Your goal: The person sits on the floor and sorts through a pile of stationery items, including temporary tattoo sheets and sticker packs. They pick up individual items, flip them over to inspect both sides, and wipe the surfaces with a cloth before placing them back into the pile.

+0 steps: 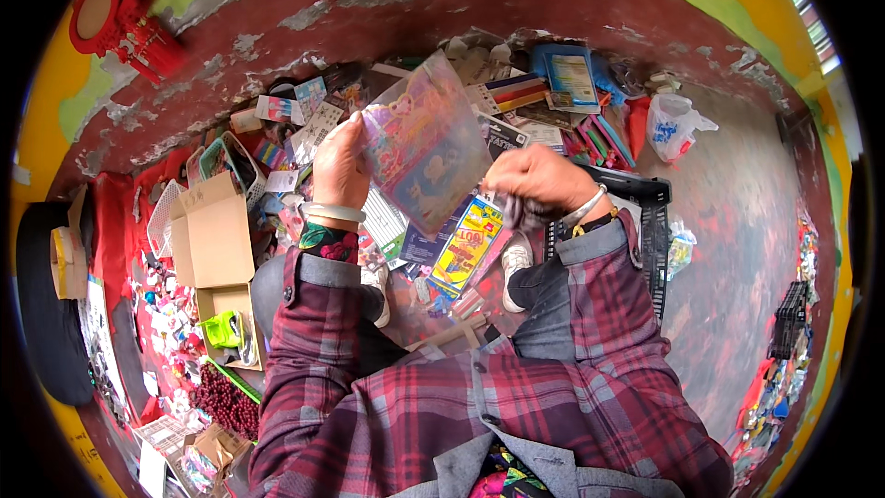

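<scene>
My left hand (pixel 341 166) is closed on the left edge of a see-through plastic sleeve (pixel 429 143) printed with pink and purple cartoon pictures. The sleeve is held up, tilted, in front of my knees. Just off its right edge, my right hand (pixel 542 177) is closed, and a crumpled greyish cloth (pixel 524 214) hangs out below the fingers. Whether the right fingers also touch the sleeve is hard to tell. On the floor under both hands, between my shoes, lies a yellow and blue printed packet (pixel 468 247) among other flat packets.
An open cardboard box (pixel 214 244) stands left, by white plastic baskets (pixel 230 161). A black crate (pixel 650 189) is beside my right knee. Piled stationery and a white plastic bag (pixel 675 127) lie before the peeling red wall (pixel 442 0). Dark red beads (pixel 226 401) sit lower left.
</scene>
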`<act>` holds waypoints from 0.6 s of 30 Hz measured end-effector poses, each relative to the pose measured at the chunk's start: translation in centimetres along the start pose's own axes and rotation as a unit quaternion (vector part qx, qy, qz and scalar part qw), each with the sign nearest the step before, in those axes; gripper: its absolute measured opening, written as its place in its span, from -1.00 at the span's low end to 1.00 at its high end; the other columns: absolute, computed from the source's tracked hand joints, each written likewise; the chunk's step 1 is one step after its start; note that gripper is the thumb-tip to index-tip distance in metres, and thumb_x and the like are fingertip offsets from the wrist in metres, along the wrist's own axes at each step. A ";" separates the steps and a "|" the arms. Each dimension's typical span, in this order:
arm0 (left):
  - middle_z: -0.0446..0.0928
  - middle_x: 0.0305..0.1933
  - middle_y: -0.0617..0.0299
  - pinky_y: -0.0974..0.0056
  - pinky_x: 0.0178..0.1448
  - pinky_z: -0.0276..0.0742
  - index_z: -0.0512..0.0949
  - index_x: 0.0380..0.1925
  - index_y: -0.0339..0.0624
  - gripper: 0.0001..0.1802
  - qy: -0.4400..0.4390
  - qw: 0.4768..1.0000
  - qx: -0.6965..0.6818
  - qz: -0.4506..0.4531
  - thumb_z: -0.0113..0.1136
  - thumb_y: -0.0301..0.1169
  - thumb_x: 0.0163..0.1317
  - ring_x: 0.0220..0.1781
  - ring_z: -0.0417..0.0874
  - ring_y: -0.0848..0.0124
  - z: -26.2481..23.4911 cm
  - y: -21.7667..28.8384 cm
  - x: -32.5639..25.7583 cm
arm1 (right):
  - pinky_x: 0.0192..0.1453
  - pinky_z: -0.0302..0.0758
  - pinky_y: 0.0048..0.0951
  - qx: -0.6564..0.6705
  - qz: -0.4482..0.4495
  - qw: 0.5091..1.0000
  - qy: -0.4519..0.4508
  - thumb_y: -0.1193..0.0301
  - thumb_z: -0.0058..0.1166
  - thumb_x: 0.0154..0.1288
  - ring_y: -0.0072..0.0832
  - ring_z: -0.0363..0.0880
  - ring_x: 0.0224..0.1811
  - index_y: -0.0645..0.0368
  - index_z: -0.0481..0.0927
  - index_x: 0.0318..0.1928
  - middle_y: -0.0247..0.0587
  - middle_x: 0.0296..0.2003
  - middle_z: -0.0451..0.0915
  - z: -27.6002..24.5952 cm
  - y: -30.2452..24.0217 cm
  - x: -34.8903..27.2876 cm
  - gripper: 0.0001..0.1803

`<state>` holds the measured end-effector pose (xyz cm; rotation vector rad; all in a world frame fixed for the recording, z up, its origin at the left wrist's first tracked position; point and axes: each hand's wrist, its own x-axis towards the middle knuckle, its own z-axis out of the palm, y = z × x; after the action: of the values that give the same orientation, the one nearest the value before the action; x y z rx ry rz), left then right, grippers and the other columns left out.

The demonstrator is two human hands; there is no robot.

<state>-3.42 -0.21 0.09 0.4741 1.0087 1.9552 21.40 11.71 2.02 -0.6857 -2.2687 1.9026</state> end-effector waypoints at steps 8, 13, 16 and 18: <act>0.55 -0.38 0.35 0.48 -0.27 0.38 0.56 -0.34 -0.25 -0.81 -0.077 0.986 0.062 -0.133 0.06 -0.36 0.30 -0.37 0.50 0.60 0.7 0.6 -0.7 | -0.32 0.47 -0.61 0.161 -0.014 0.973 0.163 0.44 0.19 0.19 -0.65 0.53 -0.42 0.41 0.47 0.01 -0.30 -0.39 0.59 -1.7 0.2 -0.2 -0.58; 0.56 -0.36 0.38 0.51 -0.28 0.38 0.57 -0.29 -0.22 -0.80 -0.077 0.981 0.099 -0.150 0.09 -0.32 0.30 -0.36 0.50 0.61 -0.3 0.0 -0.5 | -0.38 0.36 -0.65 0.135 0.031 0.989 0.059 0.39 0.19 0.20 -0.75 0.41 -0.49 0.31 0.60 -0.26 -0.46 -0.51 0.53 -1.7 0.3 -0.5 -0.79; 0.54 -0.37 0.41 0.54 -0.31 0.37 0.57 -0.24 -0.23 -0.79 -0.032 0.979 0.200 -0.031 0.08 -0.32 0.31 -0.36 0.48 0.64 -0.3 -0.6 -0.2 | -0.35 0.31 -0.67 0.161 -0.012 0.984 0.068 0.43 0.14 0.21 -0.79 0.37 -0.43 0.28 0.60 -0.37 -0.50 -0.44 0.52 -1.4 0.5 -0.4 -0.86; 0.52 -0.40 0.41 0.57 -0.35 0.35 0.56 -0.22 -0.28 -0.81 -0.006 0.958 0.253 0.131 0.07 -0.39 0.32 -0.40 0.43 0.67 0.0 -1.2 0.5 | -0.31 0.32 -0.67 0.138 -0.038 0.986 0.080 0.46 0.11 0.21 -0.79 0.38 -0.39 0.29 0.60 -0.33 -0.49 -0.41 0.53 -1.2 0.5 -0.3 -0.87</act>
<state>-3.09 0.58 -0.95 0.9429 1.5101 1.9022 22.19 12.76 1.85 -0.6762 -1.8611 1.9933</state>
